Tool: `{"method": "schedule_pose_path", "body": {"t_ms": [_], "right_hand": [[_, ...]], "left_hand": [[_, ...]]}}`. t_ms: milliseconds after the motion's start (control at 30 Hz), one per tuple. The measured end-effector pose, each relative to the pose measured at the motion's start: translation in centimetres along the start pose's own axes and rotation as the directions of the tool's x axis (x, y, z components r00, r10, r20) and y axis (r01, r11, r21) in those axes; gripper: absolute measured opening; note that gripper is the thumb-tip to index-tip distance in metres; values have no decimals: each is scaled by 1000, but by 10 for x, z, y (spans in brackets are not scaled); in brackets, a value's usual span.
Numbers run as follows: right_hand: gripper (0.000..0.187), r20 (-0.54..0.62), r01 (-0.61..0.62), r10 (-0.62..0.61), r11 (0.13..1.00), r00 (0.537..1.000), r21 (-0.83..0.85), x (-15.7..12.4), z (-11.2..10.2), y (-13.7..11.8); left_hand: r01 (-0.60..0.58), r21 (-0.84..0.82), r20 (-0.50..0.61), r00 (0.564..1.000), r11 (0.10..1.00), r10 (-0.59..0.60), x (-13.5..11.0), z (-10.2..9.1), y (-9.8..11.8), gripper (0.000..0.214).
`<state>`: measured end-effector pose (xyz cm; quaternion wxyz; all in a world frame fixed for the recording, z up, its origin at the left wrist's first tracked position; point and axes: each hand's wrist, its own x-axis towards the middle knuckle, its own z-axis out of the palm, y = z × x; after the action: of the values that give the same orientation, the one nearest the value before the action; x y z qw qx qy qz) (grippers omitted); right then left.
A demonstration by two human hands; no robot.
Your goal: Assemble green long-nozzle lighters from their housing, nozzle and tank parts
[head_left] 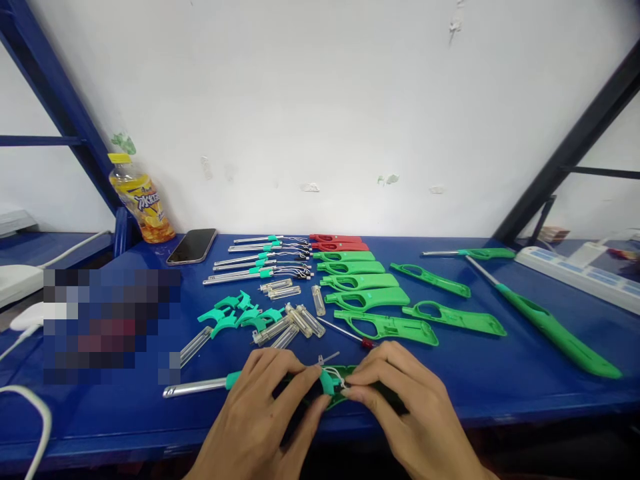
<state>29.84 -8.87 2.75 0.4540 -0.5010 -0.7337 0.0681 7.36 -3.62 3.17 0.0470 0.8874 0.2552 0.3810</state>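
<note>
At the table's front edge, a green lighter shell half (345, 369) lies partly hidden under both hands. A silver lighter tube (195, 387) with a teal collar sticks out to its left. My left hand (260, 407) is closed, its thumb and fingertips pinching a curved teal trigger (327, 382) over the shell. Beside it, my right hand (413, 403) pinches the white wires (338, 375) and what looks like a small dark piece at their end. Just beyond the hands lie a small clear plastic part (329, 359) and a screwdriver (367, 343) with a dark red handle.
Behind are loose teal triggers (224, 324), clear fuel tanks (300, 321), wired silver tubes (240, 273), and green shells (370, 299) below red ones (337, 246). Assembled lighters (560, 333) lie right, near a power strip (580, 273). A phone (193, 246) and bottle (143, 203) stand back left.
</note>
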Motion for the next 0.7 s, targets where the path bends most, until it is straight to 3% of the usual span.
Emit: {"method": "schedule_pose_path", "body": {"t_ms": [333,700], "right_hand": [[10,-35,88,-88,996,995,-10,2,-3,1],[16,24,119,-118,992,993,-52,2,-5,-1]], "left_hand": [[-38,17,6,999,999,38,1,0,-1,25],[-29,11,7,1000,1000,29,0,1,-3,26]]}}
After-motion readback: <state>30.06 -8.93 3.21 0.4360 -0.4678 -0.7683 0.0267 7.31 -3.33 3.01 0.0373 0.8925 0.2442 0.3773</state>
